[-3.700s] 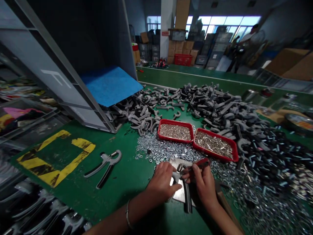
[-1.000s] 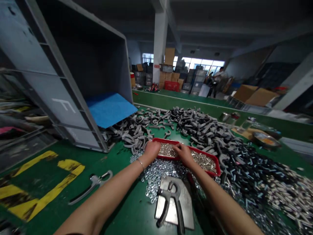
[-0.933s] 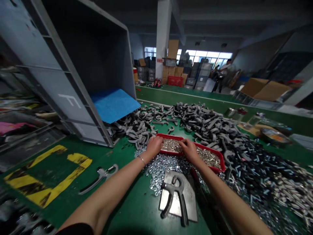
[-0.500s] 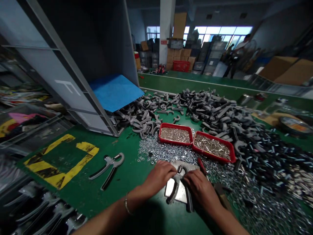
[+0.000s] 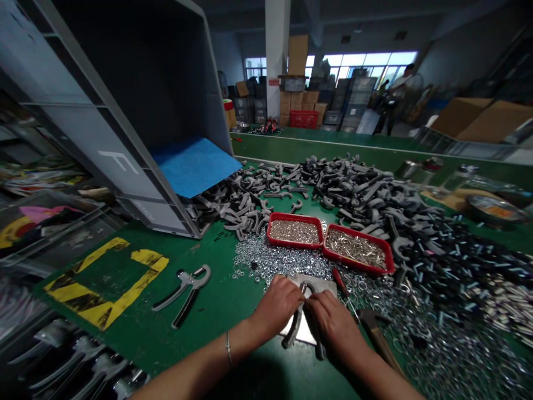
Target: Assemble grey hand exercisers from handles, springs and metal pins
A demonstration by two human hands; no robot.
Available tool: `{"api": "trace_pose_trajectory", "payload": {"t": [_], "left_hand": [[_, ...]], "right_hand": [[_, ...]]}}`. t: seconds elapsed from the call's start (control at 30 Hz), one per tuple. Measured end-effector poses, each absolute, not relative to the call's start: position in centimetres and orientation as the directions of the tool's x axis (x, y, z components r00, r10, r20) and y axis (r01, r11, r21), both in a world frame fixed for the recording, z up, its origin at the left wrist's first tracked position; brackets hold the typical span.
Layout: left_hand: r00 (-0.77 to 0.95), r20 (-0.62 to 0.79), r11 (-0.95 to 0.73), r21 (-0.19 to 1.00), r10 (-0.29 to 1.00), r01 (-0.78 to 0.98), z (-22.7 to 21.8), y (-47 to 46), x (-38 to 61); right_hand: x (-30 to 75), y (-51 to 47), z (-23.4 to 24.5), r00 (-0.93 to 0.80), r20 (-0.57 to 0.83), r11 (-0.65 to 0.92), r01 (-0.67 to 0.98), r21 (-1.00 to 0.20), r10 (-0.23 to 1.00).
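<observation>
A grey and black hand grip strengthener (image 5: 295, 329) lies on a small metal plate (image 5: 308, 329), its handles pointing toward me. My left hand (image 5: 278, 304) pinches its upper left part, while my right hand (image 5: 335, 319) is closed on the upper right. Both sets of fingertips nearly meet around the spring and joint, hiding whatever small part sits there. Just right of the plate are a red-handled screwdriver (image 5: 340, 282) and a hammer (image 5: 382, 340). Another hand grip strengthener (image 5: 186, 293), with its spring fitted, rests on the green table to the left.
Two red trays (image 5: 295, 244) (image 5: 358, 266) of small metal pins stand beyond the plate, among loose nuts (image 5: 258, 258) and rings. Grey handle parts (image 5: 353, 189) are heaped behind. A large grey crate (image 5: 137, 194) lies tipped at left. A person (image 5: 391, 103) is in the background.
My hands have drawn closer together over the strengthener's joint, the right one shifting left. The view has tilted slightly, and the screwdriver and hammer show more fully.
</observation>
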State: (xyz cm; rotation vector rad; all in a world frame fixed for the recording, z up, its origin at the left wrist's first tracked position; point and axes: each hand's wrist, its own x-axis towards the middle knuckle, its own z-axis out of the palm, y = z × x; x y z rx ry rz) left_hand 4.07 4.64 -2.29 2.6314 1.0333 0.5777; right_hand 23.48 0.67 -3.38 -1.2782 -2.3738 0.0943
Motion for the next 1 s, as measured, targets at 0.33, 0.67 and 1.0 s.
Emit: {"api": "trace_pose_trajectory", "payload": {"t": [0.33, 0.67, 1.0], "left_hand": [[0.788, 0.202, -0.806, 0.014, 0.581, 0.591, -2.3, 4.3, 5.0], [0.719, 0.252, -0.760, 0.138, 0.647, 0.635, -2.2, 4.8, 4.6], [0.850, 0.217, -0.876, 0.054, 0.480, 0.480, -1.6, 5.3, 4.3]], "right_hand": [[23.9, -0.1, -3.9, -0.378, 0.338, 0.504, 0.710, -0.492, 0.862], [22.8, 1.2, -3.3, -0.231, 0.252, 0.342, 0.649, -0.680, 0.940], [23.8, 0.3, -3.4, -0.276, 0.309, 0.410, 0.708, -0.575, 0.910]]}}
